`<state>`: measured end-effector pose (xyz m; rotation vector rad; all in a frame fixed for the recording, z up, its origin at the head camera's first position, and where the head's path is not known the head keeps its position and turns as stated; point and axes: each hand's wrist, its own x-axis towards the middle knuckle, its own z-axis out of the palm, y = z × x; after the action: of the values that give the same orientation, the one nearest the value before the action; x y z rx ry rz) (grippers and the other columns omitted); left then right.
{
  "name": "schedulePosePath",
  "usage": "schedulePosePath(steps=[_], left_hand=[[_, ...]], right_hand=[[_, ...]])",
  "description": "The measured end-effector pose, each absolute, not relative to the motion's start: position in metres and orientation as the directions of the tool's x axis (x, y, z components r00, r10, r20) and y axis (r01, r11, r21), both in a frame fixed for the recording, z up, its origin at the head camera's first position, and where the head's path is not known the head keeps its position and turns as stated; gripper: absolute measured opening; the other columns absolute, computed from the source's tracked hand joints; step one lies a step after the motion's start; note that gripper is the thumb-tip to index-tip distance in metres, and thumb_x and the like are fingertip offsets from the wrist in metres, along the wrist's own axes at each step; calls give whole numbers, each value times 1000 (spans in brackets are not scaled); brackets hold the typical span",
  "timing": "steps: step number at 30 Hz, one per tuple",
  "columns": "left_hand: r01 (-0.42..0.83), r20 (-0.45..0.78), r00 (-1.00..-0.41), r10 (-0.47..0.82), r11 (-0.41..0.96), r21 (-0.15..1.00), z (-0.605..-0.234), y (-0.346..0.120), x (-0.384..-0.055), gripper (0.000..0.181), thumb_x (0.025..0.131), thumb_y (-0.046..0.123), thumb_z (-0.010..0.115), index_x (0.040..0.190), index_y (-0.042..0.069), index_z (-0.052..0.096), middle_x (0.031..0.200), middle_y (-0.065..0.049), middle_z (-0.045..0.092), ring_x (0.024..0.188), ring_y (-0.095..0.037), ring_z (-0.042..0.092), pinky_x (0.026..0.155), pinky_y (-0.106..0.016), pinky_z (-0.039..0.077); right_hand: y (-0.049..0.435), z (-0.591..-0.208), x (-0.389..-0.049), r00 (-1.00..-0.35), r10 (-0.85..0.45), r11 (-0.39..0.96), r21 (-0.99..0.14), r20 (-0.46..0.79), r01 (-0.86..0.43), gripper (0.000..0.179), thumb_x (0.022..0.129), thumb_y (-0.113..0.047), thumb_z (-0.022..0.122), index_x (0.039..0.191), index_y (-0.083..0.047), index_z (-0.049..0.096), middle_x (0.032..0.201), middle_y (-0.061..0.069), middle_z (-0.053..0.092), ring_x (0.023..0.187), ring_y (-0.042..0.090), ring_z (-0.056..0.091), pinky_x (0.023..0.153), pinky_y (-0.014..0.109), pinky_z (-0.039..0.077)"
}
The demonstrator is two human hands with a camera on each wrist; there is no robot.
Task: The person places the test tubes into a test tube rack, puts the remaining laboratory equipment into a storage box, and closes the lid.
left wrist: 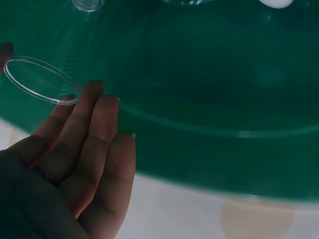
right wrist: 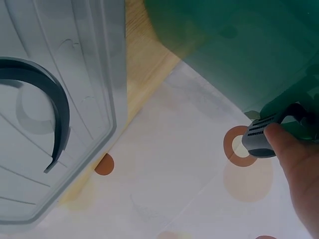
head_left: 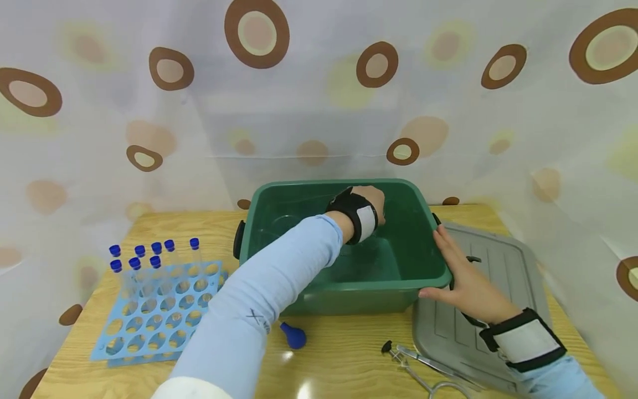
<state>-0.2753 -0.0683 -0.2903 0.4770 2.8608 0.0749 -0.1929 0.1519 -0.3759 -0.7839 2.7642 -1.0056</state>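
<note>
Fingers [left wrist: 102, 127] of the left hand [head_left: 372, 200], slightly bent, pinch a clear container [left wrist: 66, 74] by its round rim, with the thumb on the far side; fine measuring marks run along its body. The container is down inside a green bin [head_left: 349, 302], near other clear pieces. The right hand [head_left: 471, 288], its fingers nearly straight and spread, rests against the bin's right rim, one finger or thumb touching a dark clip [right wrist: 259, 135]. A gray lid [head_left: 503, 266] lies to the right. In front of the bin are a blue bulb [head_left: 295, 337], tweezers [head_left: 433, 363] and a metal tool [head_left: 417, 378] with a dark knob. At the left, blue-capped tubes [head_left: 156, 261] stand in a blue rack [head_left: 145, 326] on the wooden table [head_left: 344, 354]; patterned cloth [head_left: 319, 111] hangs behind.
</note>
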Motion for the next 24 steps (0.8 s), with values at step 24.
schedulePosePath(steps=[24], left_hand=[[297, -281, -926, 252, 946, -132, -340, -71, -284, 27, 95, 17, 52, 69, 19, 57, 64, 5, 54, 67, -12, 49, 70, -28, 34]], right_hand=[[129, -365, -161, -854, -512, 606, -667, 89, -433, 109, 78, -27, 76, 151, -18, -4, 158, 9, -12, 142, 44, -1, 95, 72, 23]])
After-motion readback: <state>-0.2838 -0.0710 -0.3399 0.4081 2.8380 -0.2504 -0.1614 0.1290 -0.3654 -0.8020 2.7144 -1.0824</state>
